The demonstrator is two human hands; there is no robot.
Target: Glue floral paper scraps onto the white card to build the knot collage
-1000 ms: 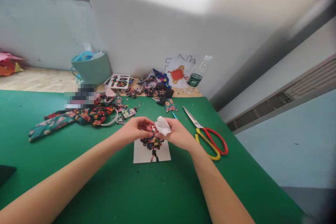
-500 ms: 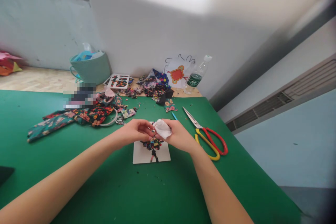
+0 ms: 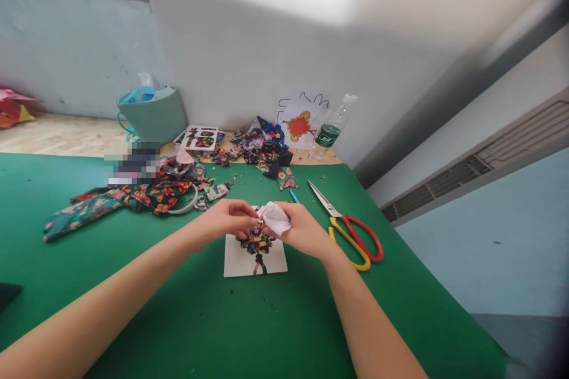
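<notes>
A white card (image 3: 277, 260) lies on the green tabletop in front of me, with a collage of flowery fabric scraps (image 3: 259, 243) on it. Above the card's upper part is my right hand (image 3: 303, 230), closed around a crumpled white tissue (image 3: 276, 218). My left hand (image 3: 232, 218) is at the card's upper left, its thumb and fingers pinched together close to the right fingertips. Whatever is between those left fingers is too small to make out. Both hands hide the top of the card. Red-and-yellow-handled scissors (image 3: 351, 237) lie to the right, blades pointing away.
Flowery cloth (image 3: 146, 194) and a white ring (image 3: 184, 201) lie at left. Behind are fabric scraps (image 3: 262, 145), patterned cards (image 3: 200, 137), a green basket (image 3: 153, 115), a drawing (image 3: 297, 124) and a bottle (image 3: 331, 130). A blue pen (image 3: 294, 196) lies beyond my right hand.
My left fingers have lifted slightly up and off the collage, so more of its middle shows. The right hand keeps the tissue in nearly the same place.
</notes>
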